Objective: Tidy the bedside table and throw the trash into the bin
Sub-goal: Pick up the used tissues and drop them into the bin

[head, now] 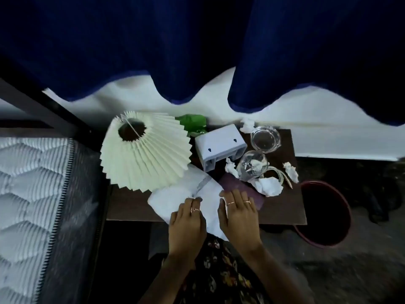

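Both hands on white cloth (pixel 175 200), surface (pixel 282 207) front edge.
Left hand (pixel 187 224) apparently pinching it; right hand (pixel 240 218) flat, fingers spread; red bin (pixel 341 235) beside.

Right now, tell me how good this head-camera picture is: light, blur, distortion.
Head view: dim and bluish overall, the blue curtain nearly black at the corners; the pleated lampshade and white cloth are the brightest parts; wide-angle bending curves the mattress and table edge; smear blurs the floor at lower right; the bin interior is too dark to read.
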Demonstrator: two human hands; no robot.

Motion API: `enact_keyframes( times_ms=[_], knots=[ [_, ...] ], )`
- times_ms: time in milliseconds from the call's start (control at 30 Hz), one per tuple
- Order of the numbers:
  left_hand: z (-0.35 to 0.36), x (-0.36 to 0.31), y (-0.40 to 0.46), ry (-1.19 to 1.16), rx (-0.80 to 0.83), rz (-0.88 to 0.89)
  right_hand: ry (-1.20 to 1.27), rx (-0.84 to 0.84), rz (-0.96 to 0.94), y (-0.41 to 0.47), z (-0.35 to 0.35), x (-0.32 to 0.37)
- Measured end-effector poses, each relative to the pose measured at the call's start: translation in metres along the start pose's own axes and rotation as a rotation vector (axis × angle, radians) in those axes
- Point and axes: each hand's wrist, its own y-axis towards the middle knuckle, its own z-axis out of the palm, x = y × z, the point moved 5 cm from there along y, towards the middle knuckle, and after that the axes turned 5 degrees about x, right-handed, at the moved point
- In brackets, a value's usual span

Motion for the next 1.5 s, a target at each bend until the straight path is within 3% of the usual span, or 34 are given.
enact_keyframes(
  times_ms=[133, 300, 733, 967, 1200, 1400, 1500],
  knots=[
    [0.024, 0.01, 0.013, -0.043, -0.134, -0.007, 0.006, -0.128, -0.037, -0.003, 0.031, -0.009],
    [0.041, 0.014, 0.008, -0.044, -0.158, -0.03, -0.039, -0.221, -0.12, -0.011, 0.038, -0.013],
    [0.02, 0.01, -0.051, -0.097, -0.171, -0.115, -0.322, -0.188, -0.241, -0.021, -0.078, -0.009],
    [0.044, 0.026, -0.048, -0.058, -0.142, -0.167, -0.145, 0.161, -0.146, 0.096, -0.075, -0.008],
    [0.056, 0.031, -0.035, -0.117, -0.15, -0.135, 0.057, 0.537, -0.03, 0.21, 0.029, -0.001],
    [0.066, 0.024, -0.027, -0.136, -0.104, -0.142, 0.011, 0.724, -0.078, 0.246, 0.086, 0.013],
    [0.069, 0.02, -0.025, -0.144, -0.093, -0.142, -0.014, 0.716, -0.078, 0.254, 0.1, 0.012]
  ],
)
